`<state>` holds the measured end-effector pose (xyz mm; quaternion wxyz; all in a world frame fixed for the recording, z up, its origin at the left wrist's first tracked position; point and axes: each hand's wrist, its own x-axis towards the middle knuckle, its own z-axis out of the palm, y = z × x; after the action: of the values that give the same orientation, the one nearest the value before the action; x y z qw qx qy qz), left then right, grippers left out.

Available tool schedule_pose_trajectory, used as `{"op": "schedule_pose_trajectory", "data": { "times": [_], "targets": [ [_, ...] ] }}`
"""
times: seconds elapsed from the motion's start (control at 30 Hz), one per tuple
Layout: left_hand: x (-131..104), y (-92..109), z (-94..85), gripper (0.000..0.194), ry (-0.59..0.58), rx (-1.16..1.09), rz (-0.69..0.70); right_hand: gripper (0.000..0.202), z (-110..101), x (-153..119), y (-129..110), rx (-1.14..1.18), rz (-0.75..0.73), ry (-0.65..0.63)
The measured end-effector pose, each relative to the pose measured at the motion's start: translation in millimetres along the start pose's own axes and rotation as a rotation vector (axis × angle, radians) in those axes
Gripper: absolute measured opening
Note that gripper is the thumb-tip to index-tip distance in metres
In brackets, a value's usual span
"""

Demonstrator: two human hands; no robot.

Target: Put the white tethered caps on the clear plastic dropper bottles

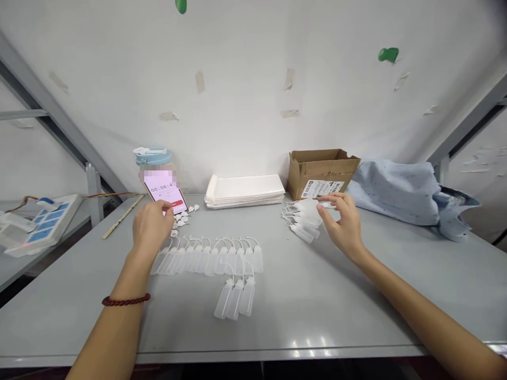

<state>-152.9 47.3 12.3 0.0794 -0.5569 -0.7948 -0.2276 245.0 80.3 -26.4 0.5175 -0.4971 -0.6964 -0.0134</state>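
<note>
My left hand is at the small white caps in front of the phone, fingers pinched together; what they hold, if anything, is hidden. At the pile of clear bottles on the right, my right hand has its thumb and fingers around a translucent bottle. A row of clear bottles with thin bent tubes lies across the middle of the table. Nearer the front edge lie three more such bottles, side by side.
A phone showing a timer leans on a blue-lidded container. Behind are a stack of white trays, a cardboard box and blue cloth. A thin stick and a power strip lie left.
</note>
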Motion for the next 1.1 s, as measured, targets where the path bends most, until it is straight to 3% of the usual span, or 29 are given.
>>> {"op": "schedule_pose_trajectory", "data": {
  "times": [0.1, 0.3, 0.43, 0.6, 0.87, 1.0, 1.1],
  "targets": [
    [4.3, -7.4, 11.3, 0.03, -0.076, 0.072, 0.09, 0.011, 1.0, -10.0, -20.9, 0.062, -0.101, -0.041],
    [19.6, 1.9, 36.5, 0.035, -0.151, 0.158, 0.326, 0.012, 10.8, -37.8, -59.4, 0.198, -0.31, -0.337],
    [30.8, 7.1, 54.2, 0.038, -0.195, 0.184, 0.458, 0.016, 14.4, -47.8, -68.0, 0.231, -0.393, -0.433],
    [36.8, 2.6, 71.4, 0.034, -0.236, 0.234, 0.517, 0.016, 16.9, -50.5, -68.8, 0.242, -0.381, -0.486],
    [32.9, 7.2, 68.4, 0.027, -0.26, 0.273, 0.539, 0.017, 14.1, -53.2, -76.7, 0.28, -0.376, -0.615],
    [27.9, 11.5, 64.1, 0.032, -0.271, 0.247, 0.537, 0.026, 7.1, -62.8, -94.0, 0.314, -0.357, -0.741],
    [23.1, 14.1, 62.7, 0.035, -0.275, 0.228, 0.515, 0.029, 2.3, -75.6, -110.9, 0.193, -0.361, -0.8]
  ]
}}
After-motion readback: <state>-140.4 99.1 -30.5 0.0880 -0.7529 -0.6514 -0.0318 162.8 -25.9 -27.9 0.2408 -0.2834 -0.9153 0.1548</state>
